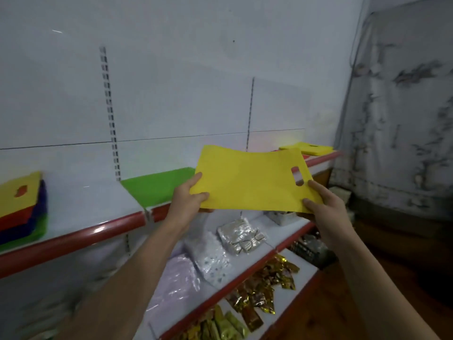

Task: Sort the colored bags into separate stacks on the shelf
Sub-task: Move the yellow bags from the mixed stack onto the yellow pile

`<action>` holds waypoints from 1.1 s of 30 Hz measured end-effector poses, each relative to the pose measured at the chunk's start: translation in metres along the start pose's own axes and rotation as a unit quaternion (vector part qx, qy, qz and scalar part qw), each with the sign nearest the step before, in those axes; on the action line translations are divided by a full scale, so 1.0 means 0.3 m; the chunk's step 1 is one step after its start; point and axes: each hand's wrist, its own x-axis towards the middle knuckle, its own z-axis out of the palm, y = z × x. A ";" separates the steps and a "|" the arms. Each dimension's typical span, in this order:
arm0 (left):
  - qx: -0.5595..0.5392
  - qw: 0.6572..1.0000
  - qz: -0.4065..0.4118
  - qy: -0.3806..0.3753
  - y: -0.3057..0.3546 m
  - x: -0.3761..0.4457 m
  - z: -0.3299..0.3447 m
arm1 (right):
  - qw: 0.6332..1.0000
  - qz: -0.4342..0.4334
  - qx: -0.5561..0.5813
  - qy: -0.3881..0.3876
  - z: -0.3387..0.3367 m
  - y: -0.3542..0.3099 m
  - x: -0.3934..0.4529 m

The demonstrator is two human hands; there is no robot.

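I hold a flat yellow bag [247, 179] with a cut-out handle in the air in front of the top shelf [98, 231]. My left hand [190, 197] pinches its left edge, thumb on top. My right hand [321, 202] pinches its right lower corner beside the handle hole. A green bag [157, 187] lies flat on the shelf behind my left hand. At the far left sits a mixed pile [22, 209] with yellow on top, then red, blue and green. A yellow stack [308, 147] lies at the shelf's far right end.
The shelf has a red front rail and a white slotted back panel [171, 94]. Lower shelves carry silver packets [241, 235], clear plastic packs [176, 285] and gold foil packets [264, 288]. A worn wall [402, 106] and wooden floor lie to the right.
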 end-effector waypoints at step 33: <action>-0.064 0.979 -0.044 -0.187 -0.402 0.976 1.991 | 0.978 0.061 -0.070 0.186 -1.325 0.444 1.444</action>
